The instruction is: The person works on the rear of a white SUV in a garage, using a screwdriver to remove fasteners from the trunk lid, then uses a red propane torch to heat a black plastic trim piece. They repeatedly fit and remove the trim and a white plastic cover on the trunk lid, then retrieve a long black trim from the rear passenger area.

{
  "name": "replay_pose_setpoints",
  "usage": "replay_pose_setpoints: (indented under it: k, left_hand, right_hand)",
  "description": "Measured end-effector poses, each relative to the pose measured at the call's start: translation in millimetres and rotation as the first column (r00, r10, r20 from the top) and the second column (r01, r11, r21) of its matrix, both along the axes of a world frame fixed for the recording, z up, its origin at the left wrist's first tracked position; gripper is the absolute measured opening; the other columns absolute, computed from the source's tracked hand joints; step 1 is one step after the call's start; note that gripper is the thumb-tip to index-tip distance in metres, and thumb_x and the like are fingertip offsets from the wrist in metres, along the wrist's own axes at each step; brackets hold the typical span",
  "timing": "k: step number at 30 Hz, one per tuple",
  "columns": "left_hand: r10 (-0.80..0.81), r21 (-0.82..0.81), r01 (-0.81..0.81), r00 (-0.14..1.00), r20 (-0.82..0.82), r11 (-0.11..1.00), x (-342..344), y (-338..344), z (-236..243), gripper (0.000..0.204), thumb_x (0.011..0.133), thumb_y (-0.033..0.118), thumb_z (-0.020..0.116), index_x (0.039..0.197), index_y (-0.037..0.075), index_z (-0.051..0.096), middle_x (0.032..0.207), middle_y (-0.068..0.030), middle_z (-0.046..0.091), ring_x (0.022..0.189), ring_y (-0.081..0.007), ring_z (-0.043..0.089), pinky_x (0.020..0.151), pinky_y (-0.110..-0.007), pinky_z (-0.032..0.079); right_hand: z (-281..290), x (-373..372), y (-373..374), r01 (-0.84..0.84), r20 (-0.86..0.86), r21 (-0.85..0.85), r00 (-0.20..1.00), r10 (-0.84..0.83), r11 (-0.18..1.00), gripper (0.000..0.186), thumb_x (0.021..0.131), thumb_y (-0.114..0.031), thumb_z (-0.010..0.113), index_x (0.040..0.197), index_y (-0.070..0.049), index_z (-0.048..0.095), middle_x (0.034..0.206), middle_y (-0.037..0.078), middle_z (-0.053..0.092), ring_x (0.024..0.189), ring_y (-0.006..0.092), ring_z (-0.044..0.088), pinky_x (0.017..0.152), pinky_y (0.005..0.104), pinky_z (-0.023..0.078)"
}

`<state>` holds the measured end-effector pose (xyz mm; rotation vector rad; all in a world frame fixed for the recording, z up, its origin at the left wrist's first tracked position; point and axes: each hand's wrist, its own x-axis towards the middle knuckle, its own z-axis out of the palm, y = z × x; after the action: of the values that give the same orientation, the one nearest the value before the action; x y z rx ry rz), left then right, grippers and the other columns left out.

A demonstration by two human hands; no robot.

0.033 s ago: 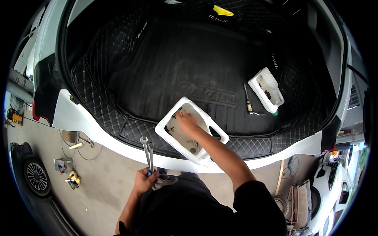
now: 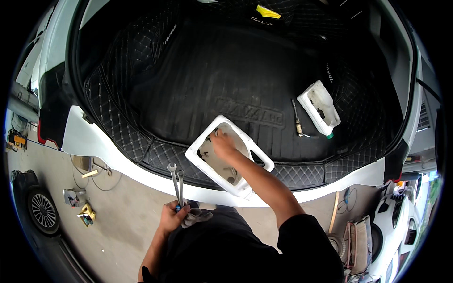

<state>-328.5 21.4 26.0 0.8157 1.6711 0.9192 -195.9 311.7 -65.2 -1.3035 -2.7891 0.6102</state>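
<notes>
White plastic forms the cut-open jug [image 2: 192,152], which rests tilted at the trunk's edge, over the quilted trim [image 2: 302,175], its handle toward the right. The right hand [image 2: 223,144] reaches inside it, fingers bent down near the upper-left wall; whether they pinch anything I cannot tell. Small dark parts [image 2: 205,154] lie in the jug beside those fingers.

Just outside, below and to the left, the left hand [image 2: 173,216] has its fingers curled closed around two wrenches [image 2: 180,186], their heads pointing up; a grey rag [image 2: 197,217] hangs at the same hand.

Farther right on the black mat [image 2: 188,85] lie a screwdriver [image 2: 298,125] and, just beside it, a smaller cut jug [image 2: 306,96] with a green cap [image 2: 330,136]. Something yellow [image 2: 268,12] sits at the trunk's far end. On the floor at left stands a yellow container [image 2: 87,215], near a dark car's wheel [image 2: 44,211].
</notes>
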Motion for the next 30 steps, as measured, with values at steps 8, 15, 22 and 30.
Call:
replay_pose_setpoints:
  k: [8, 15, 22, 30]
  left_hand:
    - [0.05, 0.007, -0.05, 0.999, -0.001, 0.999, -2.8, -5.6, -3.8, 0.016, 0.085, 0.013, 0.064, 0.077, -0.001, 0.065, 0.06, -0.0018, 0.059, 0.055, -0.0083, 0.054, 0.052, -0.026, 0.044]
    - [-0.125, 0.036, 0.128, 0.99, -0.067, 0.991, -5.4, 17.9, -16.8, 0.015, 0.083, 0.014, 0.068, 0.08, -0.001, 0.066, 0.063, -0.0116, 0.062, 0.056, -0.0183, 0.061, 0.056, -0.03, 0.048]
    - [-0.191, 0.086, 0.205, 0.971, -0.143, 0.975, -1.8, 32.8, -11.3, 0.017, 0.083, 0.018, 0.068, 0.08, 0.002, 0.066, 0.073, -0.0119, 0.065, 0.058, -0.0245, 0.063, 0.057, -0.033, 0.049]
    - [-0.25, 0.394, 0.521, 0.789, -0.561, 0.757, 25.8, 82.8, -15.4, 0.018, 0.077, 0.019, 0.069, 0.073, 0.004, 0.063, 0.134, -0.0114, 0.052, 0.062, -0.0261, 0.065, 0.057, -0.037, 0.053]
  right_hand:
    - [-29.4, -13.7, 6.1, -0.222, 0.064, 0.246, 0.975, 0.213, 0.943, 0.03, 0.073, -0.002, 0.06, 0.102, 0.001, 0.06, 0.103, 0.015, 0.059, 0.096, 0.0294, 0.062, 0.07, 0.0391, 0.056]
    - [-20.8, -5.0, 14.7, -0.115, 0.07, 0.079, 0.992, 0.109, 0.99, 0.024, 0.076, 0.001, 0.058, 0.099, 0.001, 0.058, 0.103, 0.02, 0.059, 0.089, 0.0361, 0.063, 0.076, 0.043, 0.054]
    - [-26.8, 18.4, 12.5, -0.155, -0.059, -0.069, 0.987, 0.151, 0.985, 0.025, 0.077, -0.004, 0.06, 0.101, 0.0, 0.057, 0.103, 0.022, 0.055, 0.09, 0.0415, 0.061, 0.078, 0.049, 0.05]
    - [-9.2, 27.1, 12.6, -0.069, -0.307, -0.151, 0.952, 0.02, 0.986, 0.013, 0.082, -0.008, 0.054, 0.09, 0.0, 0.061, 0.089, 0.021, 0.06, 0.078, 0.0384, 0.06, 0.07, 0.0449, 0.049]
